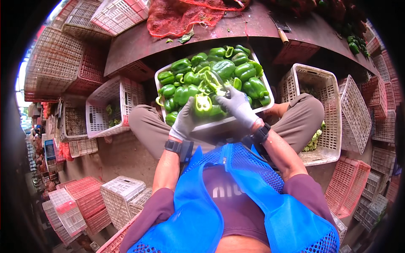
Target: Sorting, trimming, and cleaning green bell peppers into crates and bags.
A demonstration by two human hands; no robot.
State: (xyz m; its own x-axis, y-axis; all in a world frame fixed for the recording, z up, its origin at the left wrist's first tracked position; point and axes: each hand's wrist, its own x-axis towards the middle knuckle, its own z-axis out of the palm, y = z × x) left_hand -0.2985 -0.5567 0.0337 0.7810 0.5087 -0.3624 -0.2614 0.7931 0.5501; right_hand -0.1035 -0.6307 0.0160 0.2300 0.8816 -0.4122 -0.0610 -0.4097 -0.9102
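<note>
A grey-gloved left hand point(184, 120) is closed round a green bell pepper point(203, 103), its pale cut side showing. Close beside it, my right hand point(236, 107), gloved too, is closed on what looks like a small knife point(218, 80); a thin grey blade shows above the fingers and the handle is mostly hidden. Both hands are over the near edge of a white crate point(267, 80) heaped with green bell peppers point(223, 68). Some of these are cut open, with pale flesh and seeds showing.
A dark table point(253, 23) runs behind the crate, with a red mesh bag point(177, 19) and a wooden-handled tool point(282, 36) on it. White crates stand at left point(90, 114) and right point(337, 126), the right one with green scraps inside. Stacked crates line both sides.
</note>
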